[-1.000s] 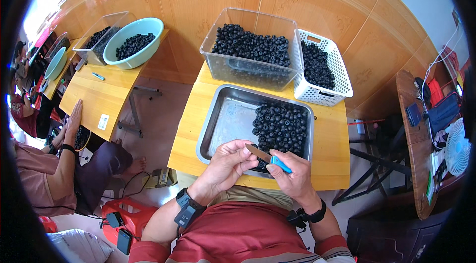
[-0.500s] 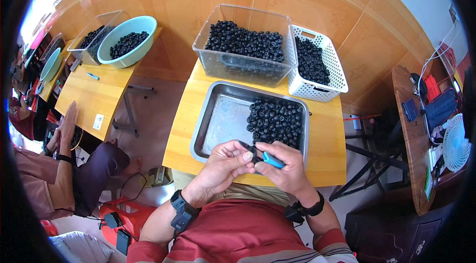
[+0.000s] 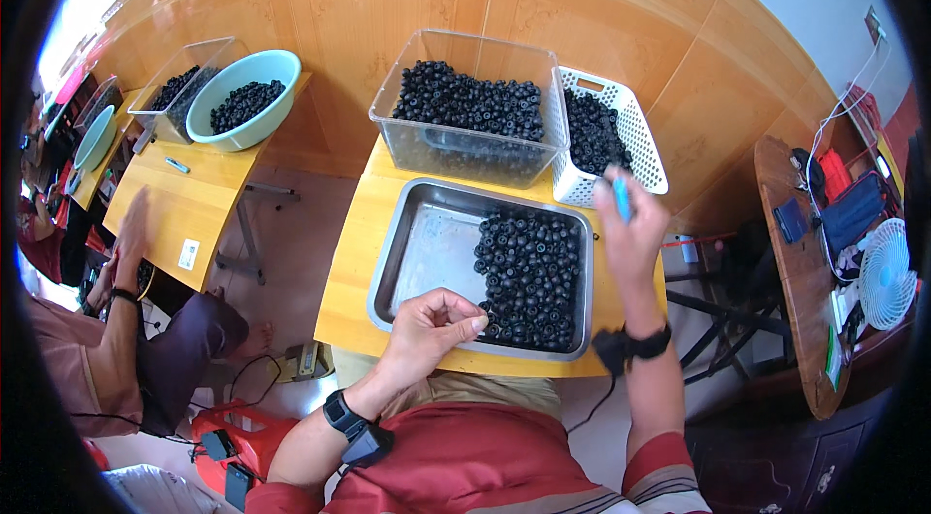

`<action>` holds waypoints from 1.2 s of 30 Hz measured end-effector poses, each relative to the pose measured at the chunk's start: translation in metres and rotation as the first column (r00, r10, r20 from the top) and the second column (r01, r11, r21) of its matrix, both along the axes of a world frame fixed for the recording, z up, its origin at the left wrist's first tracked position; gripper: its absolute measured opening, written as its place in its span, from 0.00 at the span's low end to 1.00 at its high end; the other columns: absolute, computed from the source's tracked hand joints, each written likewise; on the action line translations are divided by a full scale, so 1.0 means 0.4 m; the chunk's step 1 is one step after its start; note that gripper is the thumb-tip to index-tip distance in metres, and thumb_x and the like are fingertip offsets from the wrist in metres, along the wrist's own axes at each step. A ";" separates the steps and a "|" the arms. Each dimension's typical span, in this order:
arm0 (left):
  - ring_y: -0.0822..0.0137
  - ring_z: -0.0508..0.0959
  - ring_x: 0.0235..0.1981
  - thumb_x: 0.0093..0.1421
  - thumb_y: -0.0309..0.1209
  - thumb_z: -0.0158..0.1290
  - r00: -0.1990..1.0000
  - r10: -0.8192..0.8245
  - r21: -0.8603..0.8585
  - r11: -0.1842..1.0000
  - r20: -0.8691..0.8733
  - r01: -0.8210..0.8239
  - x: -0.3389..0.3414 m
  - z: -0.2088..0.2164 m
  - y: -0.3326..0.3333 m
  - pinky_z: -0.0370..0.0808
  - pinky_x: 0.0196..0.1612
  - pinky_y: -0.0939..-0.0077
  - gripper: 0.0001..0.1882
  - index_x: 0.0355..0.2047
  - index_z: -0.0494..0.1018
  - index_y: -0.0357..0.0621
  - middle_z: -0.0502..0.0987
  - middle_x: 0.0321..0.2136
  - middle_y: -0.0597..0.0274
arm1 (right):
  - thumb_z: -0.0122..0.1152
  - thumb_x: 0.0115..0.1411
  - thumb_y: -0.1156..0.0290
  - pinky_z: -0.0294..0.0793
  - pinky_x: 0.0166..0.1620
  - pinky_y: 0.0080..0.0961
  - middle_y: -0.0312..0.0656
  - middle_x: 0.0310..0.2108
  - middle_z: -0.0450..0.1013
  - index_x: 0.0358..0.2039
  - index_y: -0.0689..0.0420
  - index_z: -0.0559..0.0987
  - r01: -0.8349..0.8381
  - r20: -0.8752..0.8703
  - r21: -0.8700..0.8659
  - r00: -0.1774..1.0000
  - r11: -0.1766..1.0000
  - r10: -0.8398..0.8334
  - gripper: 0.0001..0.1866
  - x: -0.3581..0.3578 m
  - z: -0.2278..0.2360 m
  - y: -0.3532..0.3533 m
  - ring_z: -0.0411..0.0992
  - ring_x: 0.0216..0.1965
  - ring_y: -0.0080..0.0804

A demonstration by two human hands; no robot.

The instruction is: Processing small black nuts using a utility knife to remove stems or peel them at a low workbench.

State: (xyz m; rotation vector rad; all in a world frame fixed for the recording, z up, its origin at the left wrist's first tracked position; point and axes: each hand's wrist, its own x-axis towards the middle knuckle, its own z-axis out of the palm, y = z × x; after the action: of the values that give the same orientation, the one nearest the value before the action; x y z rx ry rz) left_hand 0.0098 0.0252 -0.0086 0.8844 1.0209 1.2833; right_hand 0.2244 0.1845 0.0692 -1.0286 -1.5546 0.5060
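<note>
My left hand (image 3: 433,328) is over the near edge of a metal tray (image 3: 419,257), thumb and fingertips pinched together. Whatever sits in that pinch is too small to make out. In the tray's right part lies a heap of small black ring-shaped parts (image 3: 529,272); bare metal shows on its left. My right hand (image 3: 635,228), smeared by motion, is raised at the near right corner of a white perforated basket (image 3: 645,150). It grips a blue tool (image 3: 622,198), perhaps a small cutter, whose tip I cannot see. More black parts fill the basket.
A clear plastic bin (image 3: 465,150) of black parts stands behind the tray on the wooden table (image 3: 339,310). To the left, a person (image 3: 107,349) sits at another table with a green bowl (image 3: 247,131). A fan (image 3: 887,272) stands on the right-hand table.
My right hand has left my left hand and swung up and right to the basket, still holding the blue tool. My left hand stays near the tray edge, slightly lower and left.
</note>
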 end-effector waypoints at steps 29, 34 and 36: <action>0.50 0.80 0.37 0.53 0.29 0.61 0.182 0.166 0.225 0.901 -0.969 0.371 -0.018 -0.026 0.224 0.78 0.39 0.58 0.11 0.37 0.78 0.42 0.78 0.33 0.55 | 0.66 0.60 0.70 0.70 0.33 0.17 0.35 0.30 0.75 0.44 0.65 0.80 -0.114 0.034 -0.333 0.991 0.936 0.133 0.15 0.042 -0.153 -0.198 0.69 0.29 0.17; 0.51 0.80 0.36 0.55 0.29 0.59 0.175 0.112 0.175 0.898 -0.978 0.404 -0.024 -0.015 0.213 0.78 0.38 0.59 0.11 0.38 0.78 0.42 0.77 0.32 0.54 | 0.66 0.60 0.70 0.68 0.32 0.16 0.34 0.28 0.74 0.44 0.65 0.80 -0.152 -0.008 -0.388 0.987 0.909 0.161 0.14 0.036 -0.165 -0.207 0.67 0.28 0.16; 0.51 0.80 0.35 0.57 0.30 0.58 0.183 0.135 0.202 0.886 -0.974 0.418 -0.026 -0.011 0.202 0.78 0.38 0.59 0.10 0.39 0.79 0.42 0.77 0.30 0.53 | 0.66 0.60 0.69 0.68 0.31 0.17 0.34 0.27 0.74 0.43 0.65 0.80 -0.144 0.005 -0.394 0.987 0.908 0.159 0.14 0.036 -0.170 -0.209 0.67 0.28 0.17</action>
State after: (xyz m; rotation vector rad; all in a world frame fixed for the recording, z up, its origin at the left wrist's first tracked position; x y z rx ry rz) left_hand -0.0004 0.1061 -0.0131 2.3307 1.5783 0.5979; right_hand 0.2390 0.1009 0.0013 -1.2291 -1.6097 0.9419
